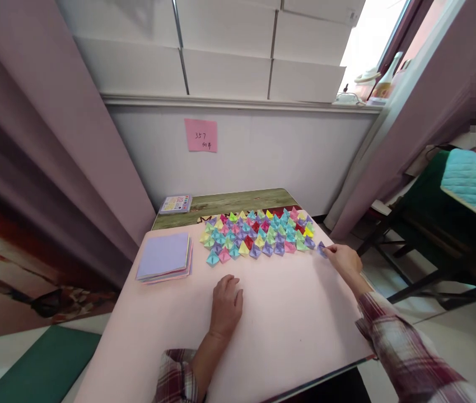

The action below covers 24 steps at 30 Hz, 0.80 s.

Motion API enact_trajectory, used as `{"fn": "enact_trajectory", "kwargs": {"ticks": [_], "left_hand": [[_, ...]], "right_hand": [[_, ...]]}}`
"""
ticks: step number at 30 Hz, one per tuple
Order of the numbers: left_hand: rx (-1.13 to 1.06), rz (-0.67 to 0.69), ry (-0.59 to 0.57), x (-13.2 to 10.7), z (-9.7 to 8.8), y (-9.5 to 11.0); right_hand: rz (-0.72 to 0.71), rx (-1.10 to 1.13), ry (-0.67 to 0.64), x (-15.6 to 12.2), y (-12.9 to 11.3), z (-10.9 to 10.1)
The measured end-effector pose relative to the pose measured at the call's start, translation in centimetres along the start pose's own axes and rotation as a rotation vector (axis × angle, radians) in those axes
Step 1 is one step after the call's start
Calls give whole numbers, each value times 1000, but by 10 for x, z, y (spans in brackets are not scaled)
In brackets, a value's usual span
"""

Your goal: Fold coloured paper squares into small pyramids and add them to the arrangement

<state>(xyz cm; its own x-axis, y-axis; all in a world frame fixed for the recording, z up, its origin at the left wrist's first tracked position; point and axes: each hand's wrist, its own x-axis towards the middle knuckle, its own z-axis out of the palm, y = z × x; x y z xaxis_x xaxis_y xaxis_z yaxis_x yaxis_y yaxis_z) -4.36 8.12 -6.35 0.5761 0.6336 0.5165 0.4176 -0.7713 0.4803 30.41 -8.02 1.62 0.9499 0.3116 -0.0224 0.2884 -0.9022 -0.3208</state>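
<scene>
Many small folded paper pieces [259, 234] in mixed colours lie in rows across the far part of a pink sheet [280, 330] that covers the table. My right hand [343, 258] reaches to the right end of the front row and pinches a purple folded piece [321, 249] there. My left hand [226, 305] rests palm down on the pink sheet, fingers loosely curled, holding nothing. A stack of square coloured papers [164, 257], lilac on top, lies to the left of it.
A flat pack of paper [175, 204] sits on the wooden tabletop [238, 201] at the back left. A pink note [201, 135] hangs on the wall. Curtains flank the table. A chair frame with a teal cushion [475, 184] stands to the right.
</scene>
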Motion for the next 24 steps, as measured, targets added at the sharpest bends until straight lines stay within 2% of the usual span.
{"fn": "enact_trajectory", "kwargs": {"ticks": [3, 7, 14, 17, 19, 22, 24], "left_hand": [[5, -8, 7, 2, -2, 2], [21, -26, 6, 3, -4, 3], [44, -42, -8, 7, -3, 0], [43, -41, -9, 9, -2, -1], [43, -39, -5, 9, -2, -1], [55, -34, 1, 11, -2, 1], [63, -34, -2, 12, -2, 3]], "right_hand": [[39, 5, -2, 31, 1, 3], [50, 5, -3, 57, -8, 12], [14, -13, -52, 78, -23, 20], [-7, 1, -36, 73, -14, 10], [3, 98, 84, 62, 0, 2], [14, 342, 149, 30, 22, 4], [-38, 492, 70, -2, 28, 14]]}}
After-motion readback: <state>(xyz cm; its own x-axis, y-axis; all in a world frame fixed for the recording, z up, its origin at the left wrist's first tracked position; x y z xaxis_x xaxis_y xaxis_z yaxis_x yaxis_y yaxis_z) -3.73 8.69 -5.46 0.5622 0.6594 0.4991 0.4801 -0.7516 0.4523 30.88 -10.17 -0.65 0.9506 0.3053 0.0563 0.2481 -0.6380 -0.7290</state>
